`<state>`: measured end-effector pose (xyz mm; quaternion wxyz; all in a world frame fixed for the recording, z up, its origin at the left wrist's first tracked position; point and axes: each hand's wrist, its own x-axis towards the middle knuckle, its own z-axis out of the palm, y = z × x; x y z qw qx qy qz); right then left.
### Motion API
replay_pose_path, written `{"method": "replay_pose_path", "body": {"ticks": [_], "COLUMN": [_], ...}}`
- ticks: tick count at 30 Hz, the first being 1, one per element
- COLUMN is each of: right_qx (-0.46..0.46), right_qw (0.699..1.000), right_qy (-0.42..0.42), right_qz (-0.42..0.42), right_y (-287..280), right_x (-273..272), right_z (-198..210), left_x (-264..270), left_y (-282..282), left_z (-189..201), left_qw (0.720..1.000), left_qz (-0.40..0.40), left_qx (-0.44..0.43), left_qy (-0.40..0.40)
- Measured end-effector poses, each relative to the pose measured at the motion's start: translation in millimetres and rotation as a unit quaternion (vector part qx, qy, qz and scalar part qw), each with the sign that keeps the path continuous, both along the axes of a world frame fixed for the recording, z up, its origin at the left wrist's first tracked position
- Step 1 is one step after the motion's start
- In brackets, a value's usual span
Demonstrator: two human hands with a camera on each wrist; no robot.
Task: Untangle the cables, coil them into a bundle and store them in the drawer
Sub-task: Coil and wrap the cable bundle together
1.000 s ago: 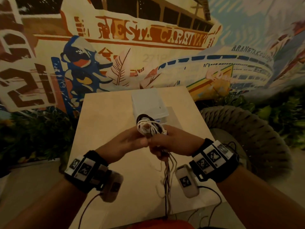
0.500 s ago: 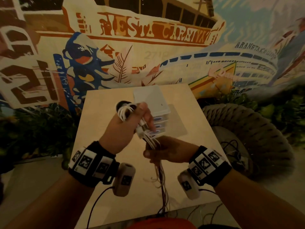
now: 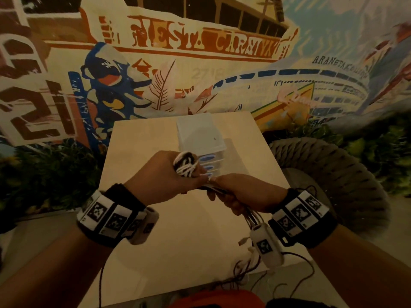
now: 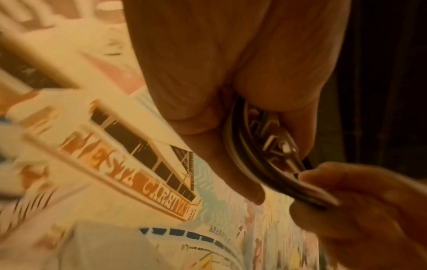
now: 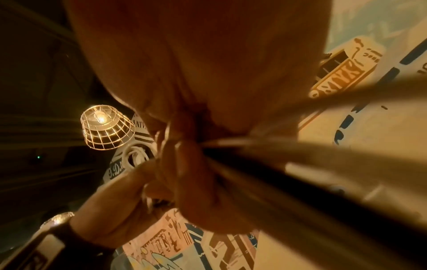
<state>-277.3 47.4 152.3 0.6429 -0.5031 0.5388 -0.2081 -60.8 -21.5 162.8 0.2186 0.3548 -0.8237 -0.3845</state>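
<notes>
My left hand (image 3: 178, 176) grips a coil of white and dark cables (image 3: 185, 166) wound around its fingers, held above the wooden table (image 3: 138, 152). Just to its right, my right hand (image 3: 231, 194) is curled around the loose cable strands (image 3: 250, 217), which run taut from the coil and hang down past the wrist. The left wrist view shows dark cable loops (image 4: 258, 160) inside the left palm, with the right hand's fingertips (image 4: 323, 190) pinching the strands. In the right wrist view, blurred strands (image 5: 300, 164) leave the closed fingers. A small white plastic drawer unit (image 3: 200, 135) stands behind the hands, its drawers closed.
Cable ends and plugs (image 3: 246, 263) trail over the table's near right edge. A round woven rope seat (image 3: 333, 178) sits right of the table. Green plants (image 3: 44, 174) and a painted mural wall (image 3: 200, 63) lie behind. A lit wire-cage lamp (image 5: 106, 126) hangs overhead.
The left hand swung the coil up and left away from the right hand, then came back down and right. Both hands now meet again in front of the drawer unit.
</notes>
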Motion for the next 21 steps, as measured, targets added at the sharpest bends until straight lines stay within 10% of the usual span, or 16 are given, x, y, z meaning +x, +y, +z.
{"method": "replay_pose_path", "body": {"ticks": [15,21], "right_qx": [0.035,-0.067], "right_qw": [0.999,0.953], "right_qy": [-0.004,0.226], "right_qz": [0.005,0.192], "right_y": [-19,-31], "right_x": [5,9], "right_z": [11,29], "left_x": [-14,-33], "left_y": [4,12], "left_z": [0,7], "left_qw": [0.914,0.865], "left_qz": [-0.114,-0.072], "left_qx": [-0.221,-0.225], "left_qy": [-0.32,-0.442]}}
